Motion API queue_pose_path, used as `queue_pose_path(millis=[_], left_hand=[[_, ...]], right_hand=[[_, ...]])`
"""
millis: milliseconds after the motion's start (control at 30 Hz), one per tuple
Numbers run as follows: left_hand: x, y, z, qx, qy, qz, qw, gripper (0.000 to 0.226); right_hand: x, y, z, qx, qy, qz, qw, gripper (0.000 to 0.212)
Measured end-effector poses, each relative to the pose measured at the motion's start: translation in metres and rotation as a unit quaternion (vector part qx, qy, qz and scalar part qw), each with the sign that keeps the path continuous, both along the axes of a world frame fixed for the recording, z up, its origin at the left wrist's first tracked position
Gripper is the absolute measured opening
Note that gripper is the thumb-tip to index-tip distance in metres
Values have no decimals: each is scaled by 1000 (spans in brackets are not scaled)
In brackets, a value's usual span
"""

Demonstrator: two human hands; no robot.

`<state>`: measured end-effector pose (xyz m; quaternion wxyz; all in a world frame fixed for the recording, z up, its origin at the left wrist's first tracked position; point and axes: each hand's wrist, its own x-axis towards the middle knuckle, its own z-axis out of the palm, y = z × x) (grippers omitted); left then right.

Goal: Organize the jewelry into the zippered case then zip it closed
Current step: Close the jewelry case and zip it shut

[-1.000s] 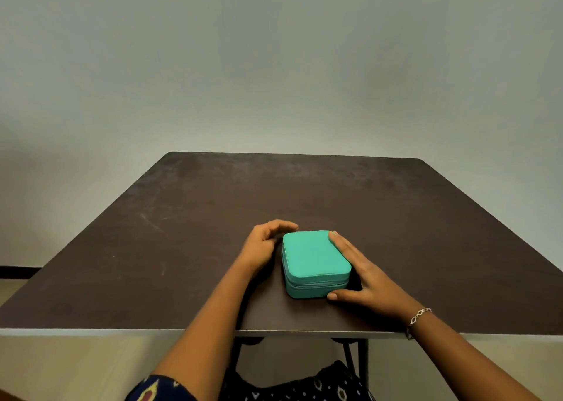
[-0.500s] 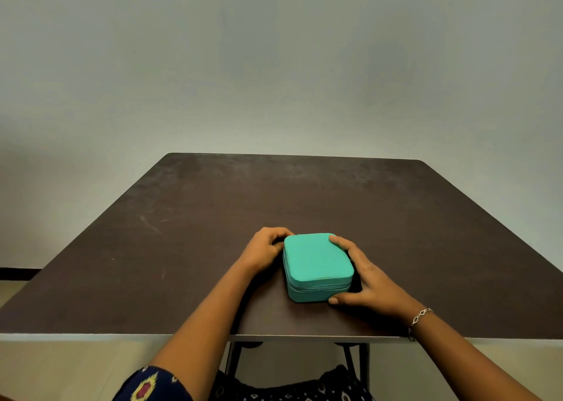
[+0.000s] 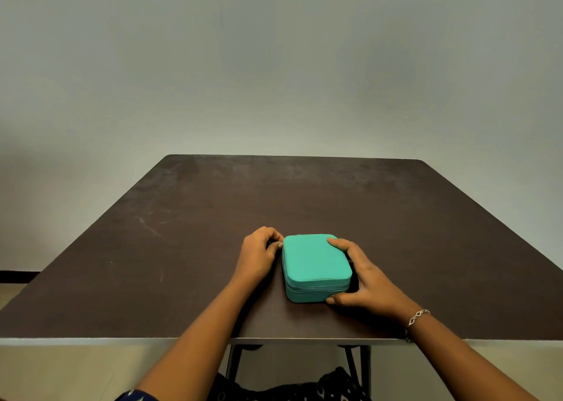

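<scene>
The teal rectangular zippered case [image 3: 315,260] lies closed on the dark bench [image 3: 304,193], gripped by the right hand [image 3: 365,281]; what the curled left hand [image 3: 259,254] holds cannot be told. Zipping seems nearly done.

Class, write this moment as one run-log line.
case: closed, on table | right hand: holds case | left hand: curled at far-left corner

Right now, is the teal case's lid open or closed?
Closed. The teal case has its lid seated flat on the base, no gap along the near seam. Whether the zip runs fully round, cannot tell.
</scene>
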<state>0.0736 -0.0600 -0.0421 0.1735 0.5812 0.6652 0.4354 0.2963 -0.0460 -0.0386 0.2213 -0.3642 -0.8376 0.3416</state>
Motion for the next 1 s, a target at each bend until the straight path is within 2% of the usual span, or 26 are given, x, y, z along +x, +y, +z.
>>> queue_pose_path(millis=[267,467,700,1000], left_hand=[[-2,-22,1,-30,9,11,999,11],[1,-46,3,-57,-1,-8,998,22],[12,-78,-1,-42,9,-50,998,28],[28,-97,-9,-1,0,-26,1000,29]], right_hand=[[-1,-1,-1,3,-2,-4,1000,82],[-1,-1,-1,6,-4,-5,1000,84],[-1,-1,-1,17,-5,-12,1000,84],[-2,-3,-1,14,-4,-16,1000,84]])
